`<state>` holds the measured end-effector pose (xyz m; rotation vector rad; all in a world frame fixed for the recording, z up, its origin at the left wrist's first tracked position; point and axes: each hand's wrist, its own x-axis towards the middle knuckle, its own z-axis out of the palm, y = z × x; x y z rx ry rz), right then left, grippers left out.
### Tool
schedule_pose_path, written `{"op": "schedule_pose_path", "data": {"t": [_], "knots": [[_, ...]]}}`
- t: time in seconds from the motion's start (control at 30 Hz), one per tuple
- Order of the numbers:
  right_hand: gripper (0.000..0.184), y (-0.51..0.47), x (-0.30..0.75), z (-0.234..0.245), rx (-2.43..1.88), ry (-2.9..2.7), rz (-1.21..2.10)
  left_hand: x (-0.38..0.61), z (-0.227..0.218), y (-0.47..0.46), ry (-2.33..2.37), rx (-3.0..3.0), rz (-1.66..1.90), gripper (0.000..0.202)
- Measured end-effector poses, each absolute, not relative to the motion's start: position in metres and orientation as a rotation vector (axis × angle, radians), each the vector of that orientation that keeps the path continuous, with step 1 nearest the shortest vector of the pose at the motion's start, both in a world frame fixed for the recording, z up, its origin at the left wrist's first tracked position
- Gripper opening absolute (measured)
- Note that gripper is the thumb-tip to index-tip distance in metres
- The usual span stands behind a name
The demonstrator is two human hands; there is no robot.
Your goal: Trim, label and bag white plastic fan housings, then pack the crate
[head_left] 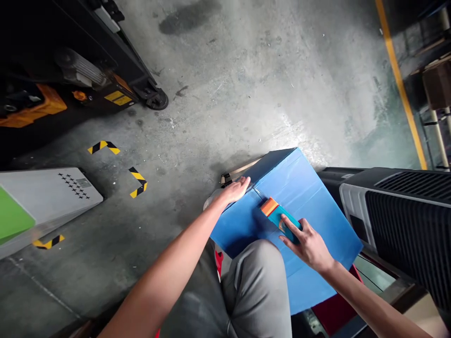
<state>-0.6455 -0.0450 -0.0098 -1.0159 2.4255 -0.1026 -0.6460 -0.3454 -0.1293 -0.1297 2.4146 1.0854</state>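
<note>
A blue cardboard box [310,197] sits in front of me above my grey-trousered knee. My left hand [235,190] lies flat on the box's far left edge, fingers stretched out, pressing the top down. My right hand [307,241] is wrapped round a teal tool with an orange head [278,215], which rests on the middle of the box top along a seam.
Concrete floor [246,94] spreads ahead with black-and-yellow corner markings [138,182]. A dark pallet truck with orange parts [88,80] stands at the upper left, a grey-and-green panel [38,202] at the left, a black-and-grey machine [398,211] at the right, and a yellow floor line [401,84] beyond.
</note>
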Motion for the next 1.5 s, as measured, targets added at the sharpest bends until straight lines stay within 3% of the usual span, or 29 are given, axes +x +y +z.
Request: {"op": "schedule_pose_path", "data": {"t": [0.2,0.4,0.6,0.77,1.0,1.5], "knots": [[0.058,-0.032,-0.640,0.004,-0.866,2.399,-0.361,-0.612,-0.080,-0.305,2.606,0.400,1.064,0.069],[0.062,0.083,-0.590,0.036,-0.691,2.355,-0.354,-0.603,-0.092,-0.298,2.701,0.528,0.864,0.073],[0.056,0.186,-0.537,0.009,-0.623,2.437,-0.439,-0.605,-0.101,-0.293,2.763,0.573,0.632,0.075],[0.049,0.187,-0.532,-0.012,-0.580,2.498,-0.599,-0.607,-0.097,-0.275,2.805,0.589,0.474,0.075],[0.039,0.181,-0.512,-0.023,-0.588,2.701,-0.615,-0.588,-0.096,-0.145,2.647,1.012,0.447,0.094],[0.060,0.183,-0.543,-0.018,-0.608,2.530,-0.563,-0.585,-0.108,-0.125,2.574,1.100,0.484,0.102]]}}
